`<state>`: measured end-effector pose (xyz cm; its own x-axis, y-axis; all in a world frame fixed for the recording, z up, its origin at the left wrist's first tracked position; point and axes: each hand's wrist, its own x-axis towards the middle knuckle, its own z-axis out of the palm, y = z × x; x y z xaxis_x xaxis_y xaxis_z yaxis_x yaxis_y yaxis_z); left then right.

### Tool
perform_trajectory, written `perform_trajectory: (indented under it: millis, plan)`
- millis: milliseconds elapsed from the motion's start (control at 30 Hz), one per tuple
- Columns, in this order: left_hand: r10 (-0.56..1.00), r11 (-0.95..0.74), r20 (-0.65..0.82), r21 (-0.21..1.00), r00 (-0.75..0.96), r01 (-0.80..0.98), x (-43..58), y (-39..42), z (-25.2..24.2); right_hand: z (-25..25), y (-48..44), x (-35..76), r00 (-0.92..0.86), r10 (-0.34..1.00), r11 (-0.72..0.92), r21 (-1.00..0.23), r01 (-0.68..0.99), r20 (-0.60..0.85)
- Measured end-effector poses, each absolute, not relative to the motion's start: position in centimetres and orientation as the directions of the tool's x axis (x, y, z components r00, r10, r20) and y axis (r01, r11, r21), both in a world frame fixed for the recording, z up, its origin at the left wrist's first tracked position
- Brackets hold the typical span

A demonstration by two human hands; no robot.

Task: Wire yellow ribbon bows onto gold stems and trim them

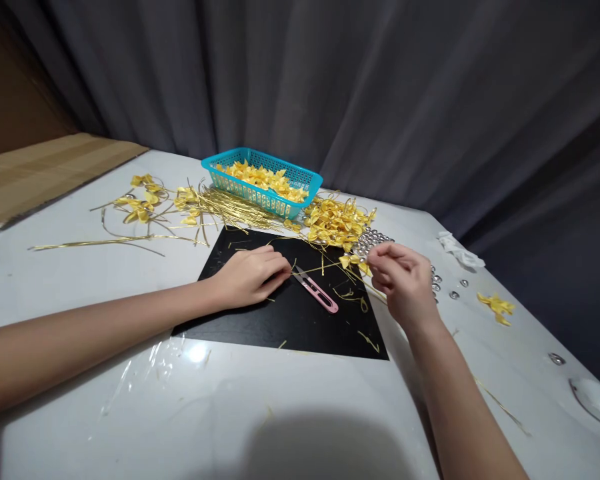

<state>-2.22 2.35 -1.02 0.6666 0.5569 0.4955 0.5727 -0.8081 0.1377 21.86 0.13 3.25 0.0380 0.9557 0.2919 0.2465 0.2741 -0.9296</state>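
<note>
My left hand (253,275) rests over the black mat (280,327), its fingertips pinched on a thin gold cord (317,268). The cord stretches right towards a yellow ribbon bow (353,262) at the mat's edge. Close beside that bow, my right hand (404,280) is closed in a pinch; what lies between its fingertips is too small to make out. Pink thread snips (320,295) lie on the mat between both hands, blades pointing to the left fingertips. Cord scraps (369,341) are scattered over the mat.
Behind the mat stands a blue basket (295,208) of yellow bows. A bundle of gold cords (235,208) and a heap of bows (337,223) lie before it. Silver beads (373,240) sit beyond my right hand. More bows (140,208) lie left, crumpled tissue (460,251) right.
</note>
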Motion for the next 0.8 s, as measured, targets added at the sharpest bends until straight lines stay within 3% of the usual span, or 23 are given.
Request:
perform_trajectory:
  millis: [67,100,267,400,667,733,800]
  plan:
    - [0.548,-0.813,0.497,0.13,0.672,0.567,-2.2,2.3,-1.0,3.3,0.1,22.0,0.051,0.979,0.192,-0.974,0.12,0.199]
    - [0.542,-0.817,0.498,0.125,0.676,0.563,-2.2,2.3,-1.0,3.2,0.1,22.0,0.075,0.98,0.176,-0.975,0.133,0.187]
    - [0.511,-0.832,0.514,0.093,0.689,0.548,-2.0,2.1,-1.0,2.0,0.8,21.4,0.24,0.882,0.229,-0.812,0.536,0.407]
    - [0.493,-0.842,0.522,0.086,0.696,0.532,-1.8,2.0,-1.0,1.7,1.1,21.4,0.262,0.836,0.198,-0.711,0.675,0.482]
    - [0.516,-0.84,0.523,0.155,0.678,0.519,-1.9,1.9,-0.8,1.5,1.6,23.9,0.246,0.832,0.062,-0.524,0.849,0.497]
    - [0.52,-0.839,0.524,0.163,0.675,0.52,-1.9,1.9,-0.7,1.7,1.4,23.4,0.147,0.847,0.157,-0.505,0.849,0.511]
    - [0.52,-0.839,0.523,0.167,0.675,0.517,-1.9,1.8,-0.7,1.7,1.0,22.2,-0.091,0.872,0.369,-0.525,0.767,0.481]
